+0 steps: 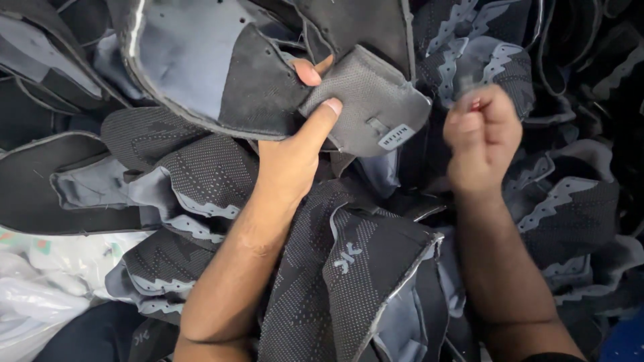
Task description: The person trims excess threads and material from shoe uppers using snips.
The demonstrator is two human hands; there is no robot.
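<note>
Here, your left hand (292,157) pinches a dark knit shoe upper (268,74) at the tongue part, thumb on top and the other fingers behind it. The piece is lifted above the pile of similar uppers (376,281) that fills the whole view. Your right hand (481,137) is closed into a fist around something small with a red spot; it is blurred, so I cannot tell what it is. To do this step well, keep the tongue flat and tight between thumb and fingers, so the small woven label (397,136) stays visible, and bring the right hand near the edge slowly. A white plastic bag (40,288) lies at the lower left.
</note>
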